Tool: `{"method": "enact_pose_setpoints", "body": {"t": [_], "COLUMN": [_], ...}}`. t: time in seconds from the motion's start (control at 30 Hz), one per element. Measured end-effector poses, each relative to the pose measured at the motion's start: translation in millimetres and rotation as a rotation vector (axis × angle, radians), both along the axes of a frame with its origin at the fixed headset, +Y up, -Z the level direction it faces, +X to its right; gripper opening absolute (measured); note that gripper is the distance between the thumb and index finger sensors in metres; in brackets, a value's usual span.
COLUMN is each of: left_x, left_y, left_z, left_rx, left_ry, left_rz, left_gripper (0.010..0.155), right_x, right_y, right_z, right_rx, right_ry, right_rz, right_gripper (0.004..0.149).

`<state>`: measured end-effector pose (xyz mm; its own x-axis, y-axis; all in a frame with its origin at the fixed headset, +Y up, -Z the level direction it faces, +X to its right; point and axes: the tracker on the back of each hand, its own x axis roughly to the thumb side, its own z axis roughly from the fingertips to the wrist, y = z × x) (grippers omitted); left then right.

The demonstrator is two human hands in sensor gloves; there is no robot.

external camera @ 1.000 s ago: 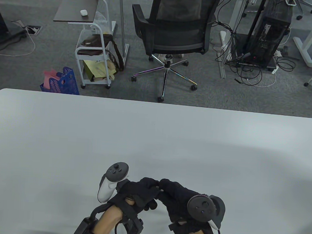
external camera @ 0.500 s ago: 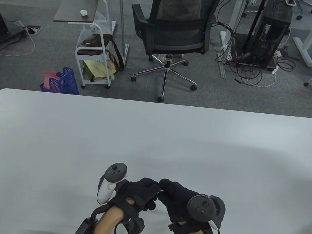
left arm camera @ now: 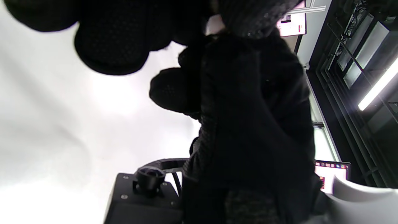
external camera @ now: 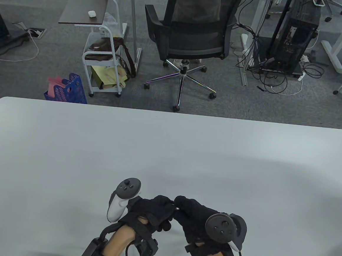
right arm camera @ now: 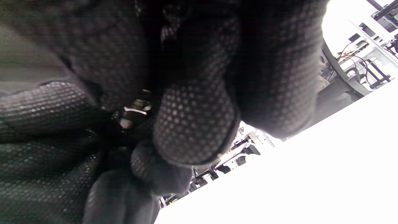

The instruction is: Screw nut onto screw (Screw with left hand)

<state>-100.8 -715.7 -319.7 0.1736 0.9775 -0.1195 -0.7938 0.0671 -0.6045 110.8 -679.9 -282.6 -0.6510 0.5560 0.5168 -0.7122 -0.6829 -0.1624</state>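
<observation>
Both gloved hands meet fingertip to fingertip low over the near middle of the white table point(external camera: 169, 151). My left hand point(external camera: 170, 206) and my right hand point(external camera: 180, 205) pinch a small metal screw and nut point(external camera: 176, 208) between them. Only a glint of the metal shows in the table view. In the right wrist view the metal piece point(right arm camera: 135, 110) sits deep between dotted glove fingertips point(right arm camera: 192, 124), mostly hidden. I take the left hand to hold the screw and the right the nut, but the fingers cover most of both. The left wrist view shows only dark glove fingers point(left arm camera: 112, 49) and the right hand's glove point(left arm camera: 255, 109).
Beyond the table's far edge stand a black office chair point(external camera: 193, 29), a white cart with bags point(external camera: 105, 60) and a blue basket point(external camera: 69, 90). A computer tower and cables point(external camera: 292, 46) stand at the back right.
The left hand has rocked very slightly at the wrist, its tracker shifting a few pixels and back. The right hand has stayed still. Both hands keep their pinch in the same spot.
</observation>
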Motion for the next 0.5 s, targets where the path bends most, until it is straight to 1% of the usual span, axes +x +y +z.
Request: {"method": "enact_pose_setpoints", "body": {"t": [0.07, 0.1, 0.13, 0.17, 0.27, 0.3, 0.4, 0.43, 0.47, 0.5], "left_x": [-0.6, -1.7, -2.2, -2.8, -1.8, -1.0, -1.0, -1.5, -1.8, -1.8], "left_y": [-1.5, -3.1, -3.8, -4.3, -3.3, -1.4, -1.4, -2.4, -4.2, -6.0], "left_z": [-0.1, 0.0, 0.0, 0.0, -1.1, -1.1, -0.7, -0.6, 0.0, 0.2], "left_rx": [-0.01, -0.013, -0.017, -0.019, -0.003, 0.002, -0.005, -0.013, -0.027, -0.04], "left_ry": [-0.005, 0.017, 0.037, 0.045, 0.044, 0.019, -0.001, -0.001, 0.007, 0.017], "left_rz": [0.017, 0.02, 0.011, -0.002, -0.002, -0.001, 0.026, 0.027, 0.026, 0.011], "left_gripper": [0.059, 0.064, 0.066, 0.065, 0.057, 0.056, 0.057, 0.06, 0.066, 0.068], "right_x": [0.4, 0.5, 0.5, 0.1, -0.6, -0.9, -0.6, -0.2, 0.1, 0.2], "right_y": [-0.2, -0.7, -0.8, -1.1, -1.0, -0.7, -0.5, -0.7, -0.8, -1.2], "right_z": [-0.3, -0.6, -0.4, -0.3, -0.1, 0.3, 0.3, 0.1, -0.3, -0.4], "right_rx": [0.001, -0.003, -0.003, -0.002, -0.001, 0.002, 0.003, 0.004, 0.002, 0.001], "right_ry": [-0.005, -0.001, -0.001, -0.002, 0.001, 0.003, 0.003, -0.001, -0.001, -0.001], "right_rz": [-0.005, -0.003, -0.002, 0.001, 0.006, 0.008, 0.001, -0.001, 0.001, 0.002], "right_gripper": [0.047, 0.047, 0.047, 0.047, 0.047, 0.047, 0.047, 0.047, 0.047, 0.047]}}
